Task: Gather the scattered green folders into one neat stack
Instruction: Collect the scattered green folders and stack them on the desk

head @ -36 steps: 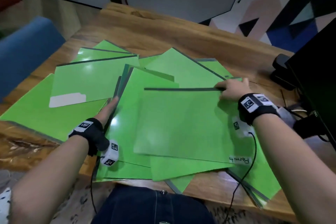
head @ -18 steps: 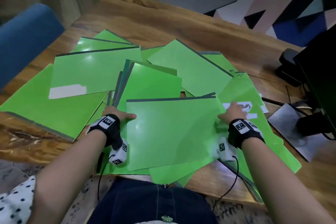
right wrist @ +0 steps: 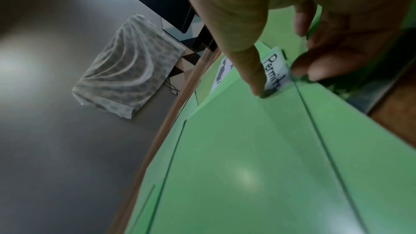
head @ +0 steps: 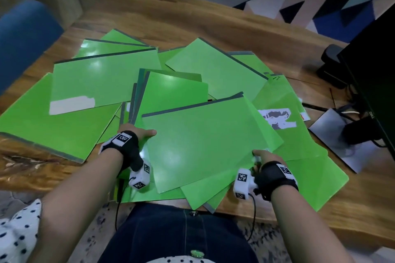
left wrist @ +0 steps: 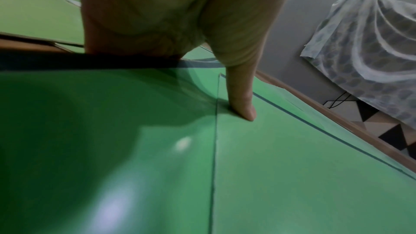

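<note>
Several green folders (head: 100,83) lie fanned and overlapping across the wooden table (head: 213,21). The top folder (head: 205,145) sits skewed on the pile near the front edge. My left hand (head: 145,133) grips its left edge, the thumb (left wrist: 243,106) pressing on top and the fingers hidden beneath. My right hand (head: 259,156) pinches its near right corner: the thumb (right wrist: 254,77) on top, curled fingers (right wrist: 315,70) below, beside a white tab reading "Permit" (right wrist: 275,72). A folder with a white label (head: 71,104) lies at the left.
A black monitor (head: 374,70) on a grey stand base (head: 329,134) with cables stands at the right. A black device (head: 331,60) sits behind it. A blue chair (head: 23,34) is at the left. Several folders overhang the table's front edge (head: 205,200).
My right hand has slid from the top folder's far right corner down to its near right corner. The left hand has taken hold of the left edge, and the folder has come nearer and turned slightly.
</note>
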The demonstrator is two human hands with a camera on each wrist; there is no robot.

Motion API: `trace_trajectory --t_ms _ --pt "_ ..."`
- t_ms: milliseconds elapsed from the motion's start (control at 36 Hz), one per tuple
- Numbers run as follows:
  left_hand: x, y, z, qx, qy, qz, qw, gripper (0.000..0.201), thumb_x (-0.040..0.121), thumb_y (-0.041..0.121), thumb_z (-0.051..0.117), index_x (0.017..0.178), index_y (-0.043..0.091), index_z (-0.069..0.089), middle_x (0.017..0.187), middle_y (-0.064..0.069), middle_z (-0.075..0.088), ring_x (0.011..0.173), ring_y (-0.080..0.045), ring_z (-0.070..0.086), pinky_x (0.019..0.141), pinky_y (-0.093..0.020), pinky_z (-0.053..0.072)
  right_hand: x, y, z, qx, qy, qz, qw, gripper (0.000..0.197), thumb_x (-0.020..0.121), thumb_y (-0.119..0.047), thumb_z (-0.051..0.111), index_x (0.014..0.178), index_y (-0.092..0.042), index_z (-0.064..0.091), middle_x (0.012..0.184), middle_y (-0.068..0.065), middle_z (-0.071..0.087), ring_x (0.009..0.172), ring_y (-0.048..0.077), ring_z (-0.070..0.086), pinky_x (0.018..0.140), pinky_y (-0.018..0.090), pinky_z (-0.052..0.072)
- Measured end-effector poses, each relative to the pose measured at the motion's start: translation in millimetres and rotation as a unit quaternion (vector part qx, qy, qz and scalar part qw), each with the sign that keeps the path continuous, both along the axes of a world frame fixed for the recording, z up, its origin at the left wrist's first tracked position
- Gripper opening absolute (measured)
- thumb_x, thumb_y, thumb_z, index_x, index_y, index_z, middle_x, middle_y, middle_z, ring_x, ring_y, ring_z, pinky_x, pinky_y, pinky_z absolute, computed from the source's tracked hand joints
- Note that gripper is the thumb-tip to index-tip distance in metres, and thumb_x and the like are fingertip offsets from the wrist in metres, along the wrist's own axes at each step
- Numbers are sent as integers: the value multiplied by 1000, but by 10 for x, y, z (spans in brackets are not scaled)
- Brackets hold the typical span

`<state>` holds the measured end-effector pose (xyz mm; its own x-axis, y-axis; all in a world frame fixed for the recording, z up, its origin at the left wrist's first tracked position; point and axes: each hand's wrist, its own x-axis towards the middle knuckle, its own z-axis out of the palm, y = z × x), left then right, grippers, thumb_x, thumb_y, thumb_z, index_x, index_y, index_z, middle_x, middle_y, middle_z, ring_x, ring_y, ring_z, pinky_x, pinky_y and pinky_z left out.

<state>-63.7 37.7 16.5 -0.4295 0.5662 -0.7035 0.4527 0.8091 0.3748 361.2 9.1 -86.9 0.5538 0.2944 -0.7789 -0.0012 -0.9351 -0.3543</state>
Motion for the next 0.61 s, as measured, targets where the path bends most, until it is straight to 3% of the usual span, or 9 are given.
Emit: trace_trajectory --t_ms 56,83,167,278,389,472,500,556,611 --pt "15 -5 8 -1 1 -6 1000 91 63 48 82 127 -5 45 94 -15 60 90 -30 62 80 -36 54 -280 -32 341 33 23 17 999 69 57 -36 82 113 -4 56 73 7 56 66 25 56 67 33 51" --pt "29 -11 17 -3 1 -10 1000 91 63 48 82 126 -5 46 97 -16 61 92 -30 62 83 -37 54 -347 -15 408 37 31 25 999 60 63 -35 79 110 -6 57 70 5 52 62 23 52 68 33 49" --pt "59 -28 25 -9 8 -29 1000 93 63 49 81 129 -5 45 100 -16 59 95 -31 63 86 -40 54 -442 52 442 35 47 31 998 70 54 -40 78 111 -7 54 77 9 56 64 27 54 77 39 49" --pt "73 -32 63 -30 25 -65 997 95 65 53 78 133 -4 42 104 -17 59 91 -29 59 85 -36 52 -572 99 555 31 34 64 997 57 64 -40 76 102 -6 51 105 16 59 101 37 60 94 48 49" --pt "86 -34 119 -51 30 -98 993 89 72 51 74 136 -2 40 134 -19 51 113 -32 55 94 -39 46 -482 124 363 28 6 75 997 60 62 -49 74 99 -9 51 111 13 59 103 35 59 96 45 48" --pt "105 -61 153 -60 33 -116 991 88 76 49 71 140 0 36 141 -18 44 122 -32 49 97 -39 42 -262 209 -4 41 3 65 997 73 51 -55 75 105 -11 53 121 14 58 102 32 57 98 45 46" --pt "108 -67 140 -61 35 -118 991 88 76 49 71 140 0 36 141 -18 44 122 -32 49 96 -39 42 -233 231 -72 59 5 52 997 83 45 -56 76 110 -9 53 122 14 58 103 32 57 98 44 45" --pt "116 -84 127 -65 39 -121 990 90 75 50 72 140 0 36 139 -18 46 120 -32 51 92 -37 43 -441 160 258 91 10 7 996 92 43 -49 83 117 -4 53 115 10 61 94 27 59 91 39 50" --pt "118 -97 108 -63 33 -117 991 95 71 52 74 139 -1 35 137 -18 48 117 -32 52 85 -36 43 -714 98 696 146 5 -68 987 74 64 -32 84 123 -1 50 106 9 59 83 25 58 76 34 52"
